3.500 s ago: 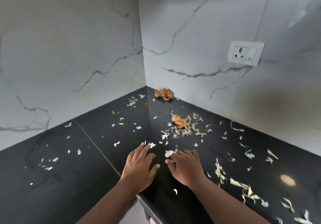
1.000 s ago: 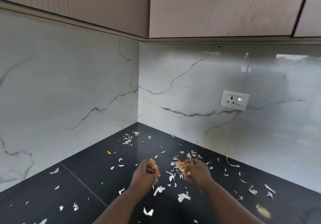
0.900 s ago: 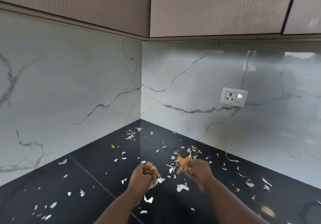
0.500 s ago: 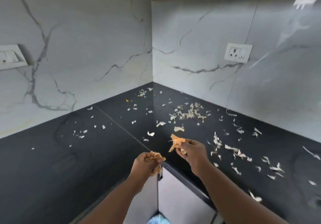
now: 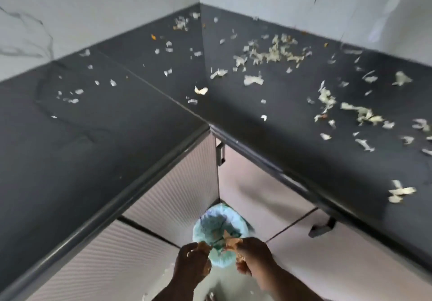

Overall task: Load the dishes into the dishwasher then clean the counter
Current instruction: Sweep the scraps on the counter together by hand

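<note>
step: bench-cleaning half of the task, dishes not in view; scraps being carried to the bin
left hand [image 5: 190, 262]: fingers curled round a clump of brown peel [image 5: 203, 246], held over the near rim of the bin
right hand [image 5: 253, 257]: pinching a second bit of brown peel, also at the bin's rim
bin [image 5: 203, 221]: on the floor in the inside corner under the bench, pale blue liner, some waste already inside
bench [image 5: 105, 137]: dark L-shaped top, lots of pale shreds [image 5: 268, 53] scattered, thickest toward the back corner and right side
next move, my guess: let go of both clumps above the liner opening, not the rim, then go back for the shreds
progress: early, most litter not yet picked up
</note>
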### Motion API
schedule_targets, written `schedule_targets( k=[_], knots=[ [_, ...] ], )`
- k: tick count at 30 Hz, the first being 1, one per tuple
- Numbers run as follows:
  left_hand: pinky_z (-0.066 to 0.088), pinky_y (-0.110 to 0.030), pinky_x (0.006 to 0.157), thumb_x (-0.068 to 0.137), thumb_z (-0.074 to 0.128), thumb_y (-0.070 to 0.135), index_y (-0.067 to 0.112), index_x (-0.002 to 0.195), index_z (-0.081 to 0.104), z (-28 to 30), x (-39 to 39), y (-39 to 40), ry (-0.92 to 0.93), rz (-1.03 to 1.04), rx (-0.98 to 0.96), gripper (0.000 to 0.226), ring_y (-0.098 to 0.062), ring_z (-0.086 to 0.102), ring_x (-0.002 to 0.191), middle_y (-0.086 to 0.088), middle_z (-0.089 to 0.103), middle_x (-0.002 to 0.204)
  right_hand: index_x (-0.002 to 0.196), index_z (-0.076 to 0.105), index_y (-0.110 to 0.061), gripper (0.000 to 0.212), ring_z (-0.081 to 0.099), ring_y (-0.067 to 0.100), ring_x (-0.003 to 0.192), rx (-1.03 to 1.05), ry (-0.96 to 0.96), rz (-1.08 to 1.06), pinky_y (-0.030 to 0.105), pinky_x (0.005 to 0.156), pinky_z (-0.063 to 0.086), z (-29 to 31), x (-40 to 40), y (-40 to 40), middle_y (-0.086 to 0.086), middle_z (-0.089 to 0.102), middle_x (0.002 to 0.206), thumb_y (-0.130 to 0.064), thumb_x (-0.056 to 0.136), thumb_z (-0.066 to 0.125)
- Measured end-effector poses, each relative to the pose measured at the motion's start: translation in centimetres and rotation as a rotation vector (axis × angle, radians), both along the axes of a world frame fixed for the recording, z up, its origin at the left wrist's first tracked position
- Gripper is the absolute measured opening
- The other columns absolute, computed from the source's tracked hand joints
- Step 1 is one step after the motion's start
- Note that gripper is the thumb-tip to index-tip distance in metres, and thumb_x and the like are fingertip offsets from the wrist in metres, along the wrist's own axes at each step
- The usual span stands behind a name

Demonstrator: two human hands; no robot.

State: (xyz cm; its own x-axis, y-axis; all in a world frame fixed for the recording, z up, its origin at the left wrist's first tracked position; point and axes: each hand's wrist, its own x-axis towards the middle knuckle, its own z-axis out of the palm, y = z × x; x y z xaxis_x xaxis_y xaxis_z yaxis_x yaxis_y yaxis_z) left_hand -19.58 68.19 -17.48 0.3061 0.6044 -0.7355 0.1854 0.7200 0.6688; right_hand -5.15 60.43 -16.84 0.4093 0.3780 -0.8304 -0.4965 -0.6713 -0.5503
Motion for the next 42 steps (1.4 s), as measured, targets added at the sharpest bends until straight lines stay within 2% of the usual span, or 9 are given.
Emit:
schedule_targets(
  k=[7, 13, 16, 19, 24, 28, 32, 35, 42],
  knots=[
    [0.028, -0.017, 0.038, 0.075, 0.075, 0.012, 0.01, 0.09, 0.04, -12.1, 0.3, 2.5, 0.072, 0.013, -0.09, 0.038, -0.013, 0.029, 0.04, 0.0, 0.039, 0.051, 0.092, 0.07, 0.001, 0.011, 0.053, 0.017, 0.052, -0.16, 0.124, -0.159, 0.026, 0.045, 0.05, -13.4, -0.3, 2.6, 0.012, 0.057, 0.069, 0.003, 0.085, 0.061],
    [0.035, -0.021, 0.041, 0.084, 0.068, 0.006, 0.007, 0.1, 0.046, -20.0, 3.6, 6.3, 0.062, -0.025, -0.151, 0.027, -0.013, 0.039, 0.044, -0.005, 0.048, 0.059, 0.075, 0.061, -0.013, 0.017, 0.057, 0.013, 0.066, -0.181, 0.159, -0.227, 0.024, 0.053, 0.053, -19.1, 1.1, 6.9, 0.005, 0.063, 0.078, -0.01, 0.092, 0.06],
    [0.051, -0.037, 0.082, 0.082, 0.066, 0.053, 0.018, 0.123, 0.039, -21.0, 4.8, 7.0, 0.11, -0.081, -0.247, 0.06, -0.022, 0.059, 0.1, -0.003, 0.06, 0.111, 0.096, 0.056, -0.014, 0.021, 0.057, 0.024, 0.086, -0.241, 0.12, -0.088, 0.034, 0.074, 0.053, -20.3, 1.6, 7.8, 0.006, 0.056, 0.101, -0.034, 0.093, 0.059],
    [0.03, -0.043, 0.108, 0.082, 0.037, 0.075, 0.031, 0.139, 0.034, -20.9, 4.6, 7.4, 0.095, -0.105, -0.293, 0.072, -0.017, 0.042, 0.125, 0.009, 0.041, 0.139, 0.123, 0.052, -0.022, 0.041, 0.054, 0.028, 0.104, -0.239, 0.133, -0.071, 0.036, 0.079, 0.049, -21.5, 1.8, 6.9, 0.007, 0.053, 0.119, -0.049, 0.092, 0.055],
    [0.022, -0.041, 0.114, 0.086, 0.029, 0.074, 0.029, 0.151, 0.02, -19.8, 2.6, 7.3, 0.116, -0.009, -0.252, 0.08, -0.025, 0.028, 0.141, -0.008, 0.024, 0.156, 0.091, 0.055, -0.019, 0.026, 0.055, 0.024, 0.087, -0.254, 0.076, -0.112, 0.04, 0.088, 0.051, -21.3, 2.4, 3.0, 0.015, 0.063, 0.116, -0.044, 0.093, 0.056],
    [0.037, -0.036, 0.097, 0.088, 0.03, 0.071, 0.021, 0.147, 0.034, -17.7, 1.1, 5.3, 0.185, -0.104, -0.202, 0.077, -0.024, 0.048, 0.122, -0.008, 0.049, 0.136, 0.095, 0.058, -0.016, 0.027, 0.054, 0.021, 0.072, -0.266, -0.066, 0.029, 0.03, 0.073, 0.046, -19.4, 1.9, 1.0, 0.014, 0.066, 0.111, -0.043, 0.095, 0.052],
    [0.034, -0.032, 0.101, 0.093, 0.038, 0.059, 0.017, 0.14, 0.046, -14.2, 0.5, 2.5, 0.413, -0.481, 0.141, 0.064, -0.023, 0.048, 0.125, -0.008, 0.049, 0.142, 0.128, 0.05, -0.013, 0.046, 0.056, 0.028, 0.115, -0.341, -0.497, 0.68, 0.032, 0.091, 0.042, -15.8, 0.7, -0.4, 0.009, 0.061, 0.124, -0.048, 0.097, 0.043],
    [0.028, -0.027, 0.107, 0.094, 0.044, 0.055, 0.021, 0.147, 0.034, -10.3, 0.5, 0.1, 0.538, -0.815, 0.404, 0.063, -0.018, 0.038, 0.136, -0.001, 0.039, 0.15, 0.122, 0.056, -0.013, 0.052, 0.059, 0.034, 0.11, -0.249, -0.992, 1.082, 0.039, 0.09, 0.047, -12.6, -0.4, -1.4, 0.01, 0.066, 0.11, -0.049, 0.084, 0.06],
    [0.037, -0.029, 0.107, 0.08, 0.054, 0.033, 0.007, 0.137, 0.048, 2.6, 1.3, -1.8, 0.588, -0.914, 1.153, 0.063, -0.023, 0.051, 0.128, -0.013, 0.051, 0.14, 0.126, 0.059, -0.008, 0.06, 0.058, 0.038, 0.117, 0.14, -1.426, 1.187, 0.044, 0.096, 0.05, 0.1, -1.6, -0.6, 0.014, 0.065, 0.118, -0.03, 0.071, 0.047]
  ],
)
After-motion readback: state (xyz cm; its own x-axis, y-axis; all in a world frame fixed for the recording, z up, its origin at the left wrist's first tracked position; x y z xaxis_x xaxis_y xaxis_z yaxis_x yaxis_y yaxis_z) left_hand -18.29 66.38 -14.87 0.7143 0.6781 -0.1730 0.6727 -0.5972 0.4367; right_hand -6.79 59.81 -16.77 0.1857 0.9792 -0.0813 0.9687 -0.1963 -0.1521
